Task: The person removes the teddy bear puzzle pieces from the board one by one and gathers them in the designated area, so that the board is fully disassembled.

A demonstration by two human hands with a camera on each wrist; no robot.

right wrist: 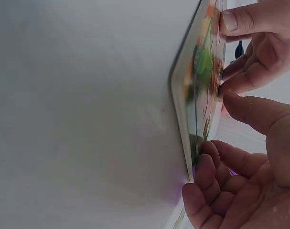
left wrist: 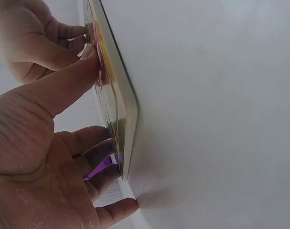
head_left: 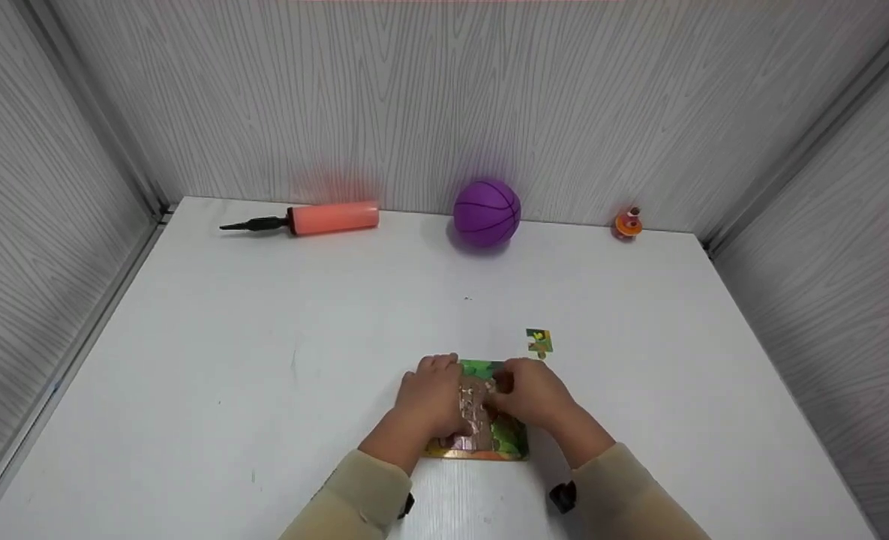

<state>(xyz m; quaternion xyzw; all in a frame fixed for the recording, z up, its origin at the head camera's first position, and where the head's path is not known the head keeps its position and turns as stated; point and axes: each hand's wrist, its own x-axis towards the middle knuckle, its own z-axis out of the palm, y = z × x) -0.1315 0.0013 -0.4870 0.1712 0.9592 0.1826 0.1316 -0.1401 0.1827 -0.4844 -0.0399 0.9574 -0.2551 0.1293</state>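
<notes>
A jigsaw puzzle board [head_left: 509,435] with a green and brown picture lies flat on the white table. My left hand [head_left: 430,397] rests over its left side; in the left wrist view the thumb [left wrist: 78,71] is on the picture and the fingers spread along the far edge. On the right side is my right hand [head_left: 532,391], its bent fingers [right wrist: 211,155] touching the board near its far right corner. In the right wrist view its thumb stands apart from the fingers, with no piece visible between. A loose puzzle piece [head_left: 540,341] lies just beyond the right hand.
Along the back of the table [head_left: 189,337] lie an orange hand pump [head_left: 335,218] with a black nozzle, a purple ball [head_left: 487,214] and a small orange and pink toy [head_left: 628,223]. Grey wood-grain panels [head_left: 414,97] stand behind and at both sides.
</notes>
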